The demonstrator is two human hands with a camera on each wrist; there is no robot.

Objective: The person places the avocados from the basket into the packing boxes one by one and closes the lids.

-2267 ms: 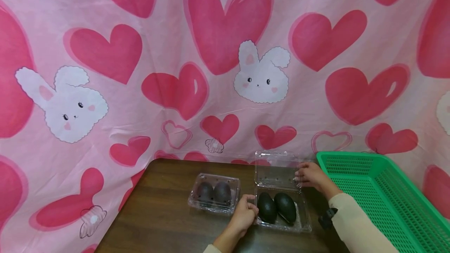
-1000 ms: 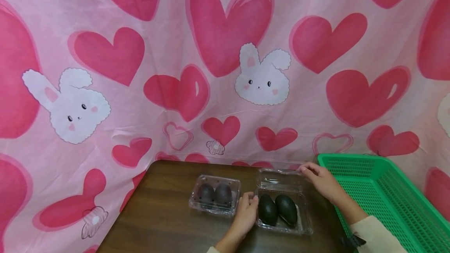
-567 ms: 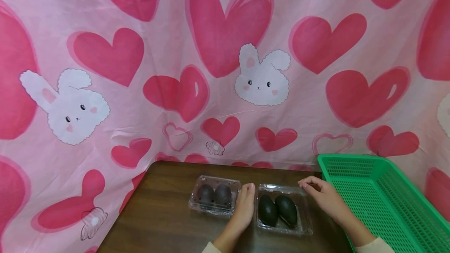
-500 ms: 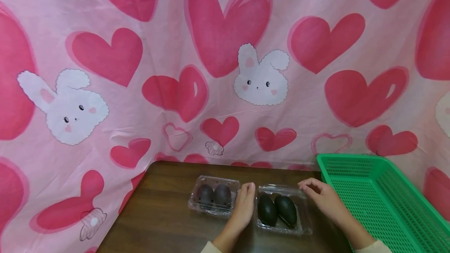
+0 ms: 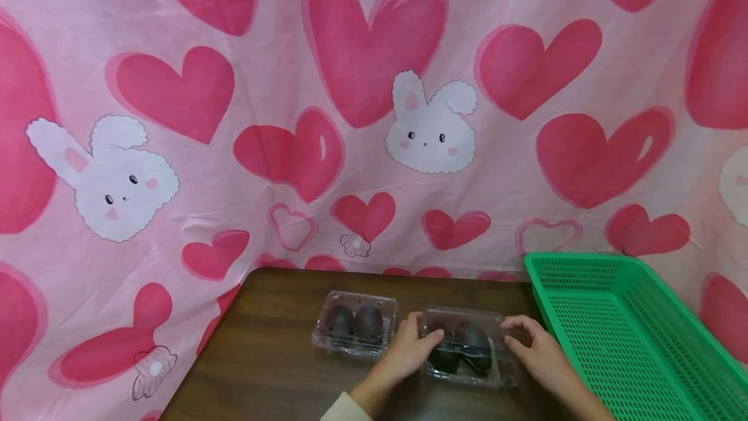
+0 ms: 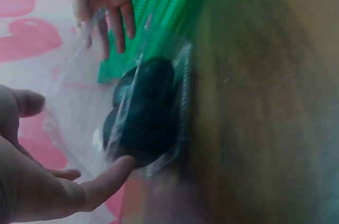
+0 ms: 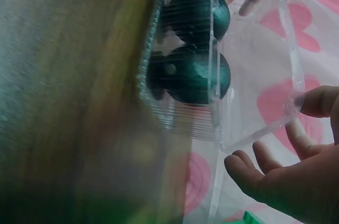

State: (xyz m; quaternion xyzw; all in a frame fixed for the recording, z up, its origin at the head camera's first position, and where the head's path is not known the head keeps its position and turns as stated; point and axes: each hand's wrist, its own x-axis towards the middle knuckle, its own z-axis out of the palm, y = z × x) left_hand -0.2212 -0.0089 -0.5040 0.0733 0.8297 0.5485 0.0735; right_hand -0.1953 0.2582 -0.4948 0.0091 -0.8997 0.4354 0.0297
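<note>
A clear plastic clamshell box (image 5: 461, 379) holds two dark green avocados (image 7: 198, 73). Its transparent lid (image 5: 461, 317) slants over the fruit, the front edge raised above the base. At the box's left side is my left hand (image 5: 406, 349), thumb over the lid's front corner and a finger at the far edge. On the opposite side my right hand (image 5: 537, 349) has its thumb and fingers spread around the lid's edge. The right wrist view shows a fingertip (image 7: 315, 102) right at a lid corner. Motion blurs both wrist views.
To the left stands another clamshell box (image 5: 355, 323), closed, with two dark oval fruits inside. A green mesh basket (image 5: 622, 310) sits at the right, close beyond my right hand. The brown wooden table (image 5: 280, 343) meets a pink heart-patterned cloth (image 5: 280, 83) at the back.
The lid has swung up from behind the box and forward over the avocados. My right hand first let it down, then moved in to its side. My left thumb has come over the box.
</note>
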